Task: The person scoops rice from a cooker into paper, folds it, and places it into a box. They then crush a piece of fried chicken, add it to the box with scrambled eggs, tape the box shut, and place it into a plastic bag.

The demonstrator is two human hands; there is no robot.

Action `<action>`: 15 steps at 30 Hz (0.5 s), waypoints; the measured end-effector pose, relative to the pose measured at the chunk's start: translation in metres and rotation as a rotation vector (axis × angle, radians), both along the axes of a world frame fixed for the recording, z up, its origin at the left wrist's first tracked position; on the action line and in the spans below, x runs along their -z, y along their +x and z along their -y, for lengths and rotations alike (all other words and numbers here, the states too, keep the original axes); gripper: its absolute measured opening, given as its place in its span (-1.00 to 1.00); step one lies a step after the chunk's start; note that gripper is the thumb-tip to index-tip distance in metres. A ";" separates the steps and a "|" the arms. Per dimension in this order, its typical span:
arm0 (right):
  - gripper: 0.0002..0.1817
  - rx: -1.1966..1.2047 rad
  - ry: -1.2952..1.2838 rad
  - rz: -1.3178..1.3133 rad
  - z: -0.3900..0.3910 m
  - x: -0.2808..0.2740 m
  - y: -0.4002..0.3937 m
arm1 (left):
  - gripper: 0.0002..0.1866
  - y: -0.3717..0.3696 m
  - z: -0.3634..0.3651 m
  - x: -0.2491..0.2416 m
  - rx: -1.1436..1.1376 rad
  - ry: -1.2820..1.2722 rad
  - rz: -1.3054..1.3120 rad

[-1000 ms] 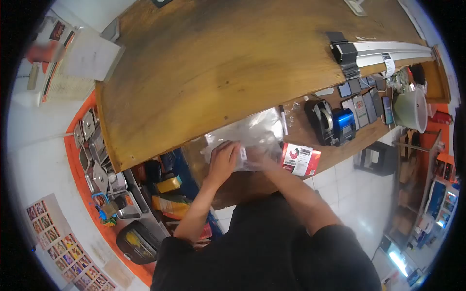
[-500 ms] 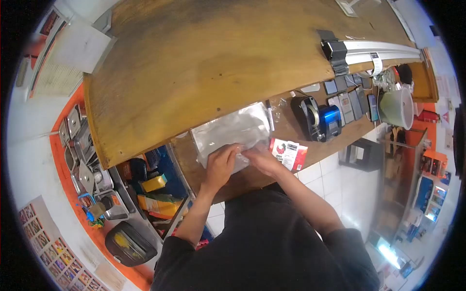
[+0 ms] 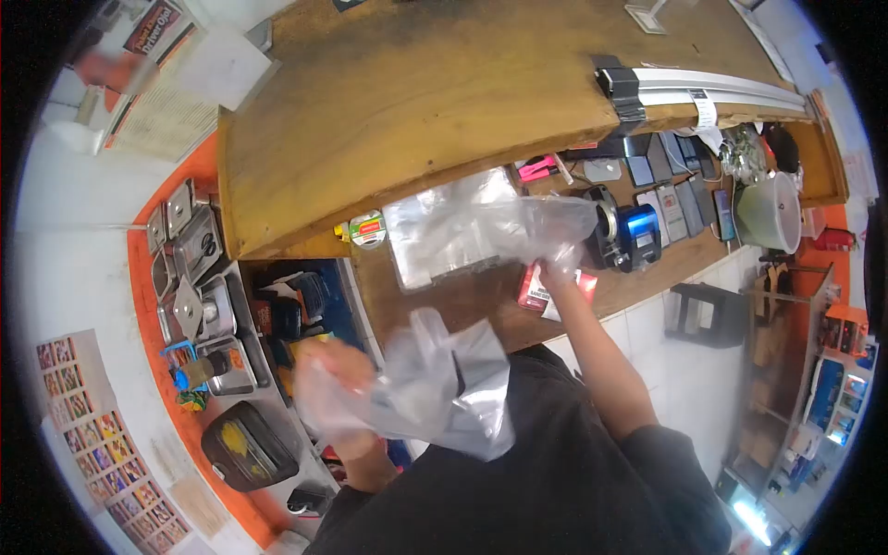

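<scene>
My left hand (image 3: pixel 340 363), blurred by motion, is closed on a clear plastic bag (image 3: pixel 467 384) that hangs crumpled in front of my dark shirt. Over the counter, my right hand (image 3: pixel 559 263) grips another see-through plastic bag (image 3: pixel 555 220), which trails to the left. Beneath that one lie flat, shiny plastic bags (image 3: pixel 412 236) on the wooden counter. A red and white packet (image 3: pixel 534 290) lies right beside my right wrist and is partly covered by it.
A raised wooden shelf (image 3: pixel 398 129) overhangs the counter. Rightward stand a black tape dispenser (image 3: pixel 606 227), a blue device (image 3: pixel 640 236), several phones (image 3: pixel 689 203) and a whitish bucket (image 3: pixel 772 213). A tape roll (image 3: pixel 367 229) sits left of the bags. Metal trays (image 3: pixel 217 310) line the left side.
Both hands were together over the flat bags; now they are far apart, each with a bag. My left hand came down and left, my right went up and right. The view shifted slightly.
</scene>
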State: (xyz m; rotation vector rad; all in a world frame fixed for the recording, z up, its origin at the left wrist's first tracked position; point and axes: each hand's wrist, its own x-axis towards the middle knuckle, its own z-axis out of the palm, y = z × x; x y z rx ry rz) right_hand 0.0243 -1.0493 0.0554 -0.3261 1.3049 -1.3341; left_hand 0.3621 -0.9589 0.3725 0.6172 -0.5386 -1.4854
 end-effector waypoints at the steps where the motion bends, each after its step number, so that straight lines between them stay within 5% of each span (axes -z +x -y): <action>1: -0.81 -0.010 0.015 -0.009 -0.004 -0.025 -0.012 | -0.76 0.008 -0.005 0.010 -0.166 -0.015 0.044; 3: -0.81 0.156 0.100 0.092 -0.020 -0.065 -0.026 | -0.79 0.033 -0.008 0.036 -0.179 -0.024 0.047; 7: -0.66 0.053 -0.100 0.237 -0.065 -0.116 -0.047 | -0.76 -0.013 -0.008 0.088 -0.406 0.159 0.209; 9: -0.66 0.041 -0.058 0.267 -0.089 -0.119 -0.059 | -0.83 -0.026 -0.021 0.161 -0.467 0.051 0.922; 11: -0.65 0.041 -0.105 0.187 -0.119 -0.131 -0.068 | -0.85 -0.062 -0.044 0.181 -0.155 -0.098 1.444; 14: -0.65 -0.146 -0.162 0.043 -0.156 -0.124 -0.092 | -0.56 -0.082 -0.068 0.255 0.561 -0.241 1.550; 15: -0.65 -0.139 -0.159 0.048 -0.164 -0.135 -0.091 | -0.56 -0.085 -0.072 0.261 0.570 -0.241 1.554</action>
